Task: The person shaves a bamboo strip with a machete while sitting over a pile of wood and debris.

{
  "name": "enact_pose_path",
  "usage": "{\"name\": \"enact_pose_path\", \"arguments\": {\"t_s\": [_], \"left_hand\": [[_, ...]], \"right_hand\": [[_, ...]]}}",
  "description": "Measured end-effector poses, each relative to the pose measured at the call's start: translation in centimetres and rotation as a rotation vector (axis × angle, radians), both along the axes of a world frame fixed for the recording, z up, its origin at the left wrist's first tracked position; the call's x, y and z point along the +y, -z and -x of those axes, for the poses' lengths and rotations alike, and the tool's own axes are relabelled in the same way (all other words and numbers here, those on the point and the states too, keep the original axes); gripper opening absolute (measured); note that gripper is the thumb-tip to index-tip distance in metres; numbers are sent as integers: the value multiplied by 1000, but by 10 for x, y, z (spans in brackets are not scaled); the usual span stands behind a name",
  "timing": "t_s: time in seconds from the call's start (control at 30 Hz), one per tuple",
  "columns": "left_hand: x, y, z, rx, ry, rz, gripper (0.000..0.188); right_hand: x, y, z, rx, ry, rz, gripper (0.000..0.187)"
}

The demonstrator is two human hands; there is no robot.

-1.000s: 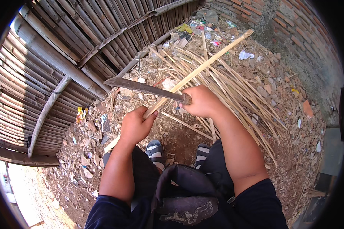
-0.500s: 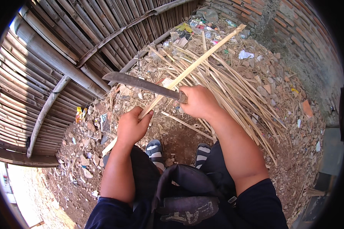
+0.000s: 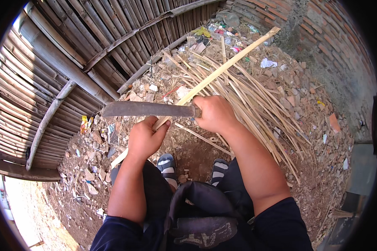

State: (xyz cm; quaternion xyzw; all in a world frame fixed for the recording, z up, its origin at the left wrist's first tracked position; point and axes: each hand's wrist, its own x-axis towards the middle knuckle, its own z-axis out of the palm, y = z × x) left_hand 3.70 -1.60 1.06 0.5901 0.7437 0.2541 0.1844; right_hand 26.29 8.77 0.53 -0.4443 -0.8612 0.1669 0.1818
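Note:
My right hand is closed around the short handle of a machete. The broad dark blade points left, almost level, and crosses over a long pale bamboo strip. Gripped between the thumb and fingers of my left hand, that strip slants from beside my left leg up to the far right. The blade lies just beyond my left fingers; whether its edge touches the strip I cannot tell. Beyond my right hand a pile of split bamboo strips lies on the ground.
A bamboo-slat wall rises on the left, and a brick wall stands at the far right. Stones, dry straw and litter cover the ground, including a crumpled white scrap. My sandalled feet are below my hands.
The machete has turned: its tip has dropped toward me and its broad side now shows more. The strip's far end has shifted slightly right. Both hands keep their grips.

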Motion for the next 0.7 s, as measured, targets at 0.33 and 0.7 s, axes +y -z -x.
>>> {"name": "enact_pose_path", "arguments": {"t_s": [0.33,0.7], "left_hand": [[-2,12,8,-31,4,-101,41],[4,4,-1,26,-22,-16,41]], "right_hand": [[-2,3,2,-39,-114,-29,27],[3,-6,1,-92,-12,72,29]]}}
